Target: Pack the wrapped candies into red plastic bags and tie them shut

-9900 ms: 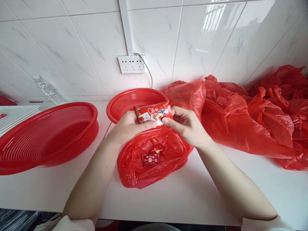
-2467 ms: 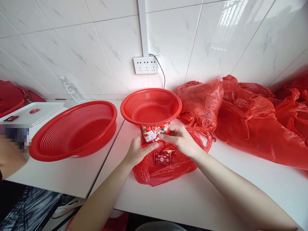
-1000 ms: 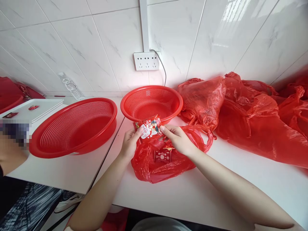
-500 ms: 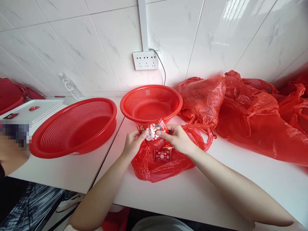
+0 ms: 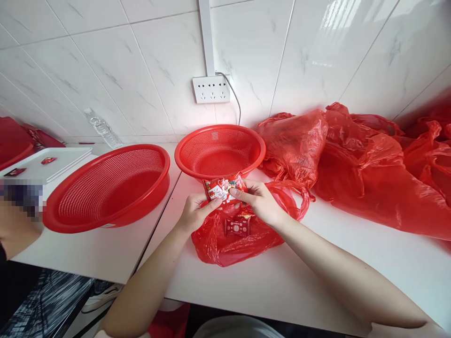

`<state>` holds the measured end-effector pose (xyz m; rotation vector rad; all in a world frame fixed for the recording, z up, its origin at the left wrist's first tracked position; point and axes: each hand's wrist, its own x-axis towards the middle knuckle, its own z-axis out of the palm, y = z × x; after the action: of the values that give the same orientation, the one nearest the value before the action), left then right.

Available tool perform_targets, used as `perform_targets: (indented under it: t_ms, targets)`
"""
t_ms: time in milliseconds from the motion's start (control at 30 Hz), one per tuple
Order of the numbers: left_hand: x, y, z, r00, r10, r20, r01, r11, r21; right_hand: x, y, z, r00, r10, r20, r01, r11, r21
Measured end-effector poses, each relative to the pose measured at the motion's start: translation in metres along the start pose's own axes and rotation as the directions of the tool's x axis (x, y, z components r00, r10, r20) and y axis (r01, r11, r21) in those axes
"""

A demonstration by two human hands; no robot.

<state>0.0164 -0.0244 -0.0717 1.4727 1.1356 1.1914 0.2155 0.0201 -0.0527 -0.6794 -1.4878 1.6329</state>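
Both hands pinch a small red printed packet with a cartoon picture, held just in front of the smaller red perforated basket. My left hand grips the packet's left edge and my right hand grips its right edge. Below the hands lies an open red plastic bag on the white table, with a small dark red wrapped candy resting on it.
A larger red perforated basket stands to the left. Crumpled red plastic bags pile up at the right against the tiled wall. A white tray, a plastic bottle and a wall socket are behind. Another person's arm shows at far left.
The packet has been turned and shifted slightly between my fingers, staying in front of the small basket. The view has drifted a little.
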Motion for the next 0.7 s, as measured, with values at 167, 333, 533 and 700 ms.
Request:
perform_targets:
  t_ms: [167, 333, 533, 700]
  targets:
    - [-0.0001, -0.0029, -0.0006, 0.997, 0.043, -0.064, -0.039, 0.997, 0.067, 0.0002, -0.0009, -0.0007, 1.000, 0.009, 0.029, -0.006, 0.995, -0.100]
    - [0.0009, 0.0003, 0.0055, 0.995, 0.034, -0.090, -0.028, 0.998, 0.061, 0.0017, -0.0001, -0.0049, 0.998, -0.051, 0.048, 0.058, 0.986, -0.156]
    - [0.0030, 0.0023, 0.0019, 0.992, 0.115, -0.060, -0.111, 0.992, 0.065, 0.0014, 0.0014, -0.0060, 0.999, -0.034, 0.031, 0.039, 0.988, -0.151]
    - [-0.0001, 0.0004, 0.0001, 0.994, 0.039, -0.105, -0.037, 0.999, 0.024, 0.0008, 0.0041, -0.0040, 1.000, -0.017, 0.017, 0.020, 0.981, -0.194]
